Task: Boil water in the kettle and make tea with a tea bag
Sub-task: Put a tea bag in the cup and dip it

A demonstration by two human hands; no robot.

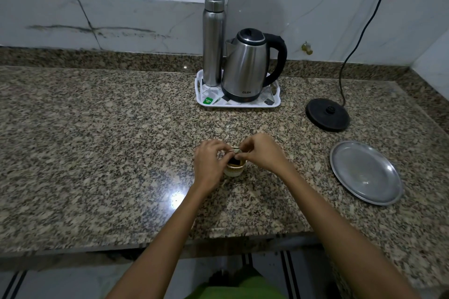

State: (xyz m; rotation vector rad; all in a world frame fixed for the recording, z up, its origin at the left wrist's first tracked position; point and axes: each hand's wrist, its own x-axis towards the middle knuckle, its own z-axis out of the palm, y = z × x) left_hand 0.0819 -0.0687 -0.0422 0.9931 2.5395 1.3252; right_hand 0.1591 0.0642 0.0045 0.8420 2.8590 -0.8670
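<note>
1. Tea bag [235, 152] sits pinched between both hands directly above the cup [233, 169], mid-counter.
2. Left hand [209, 162] and right hand [261, 153] both grip it with curled fingertips, equally near.
3. Kettle [247, 68] stands upright on the tray [274, 102] well beyond, off its base [327, 114], which lies to the right.

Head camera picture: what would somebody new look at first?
Probably the two hands, left hand and right hand, pinching something small over a cup mid-counter. Next, the shiny kettle beside a steel bottle on a white tray at the back, off its black base.
</note>
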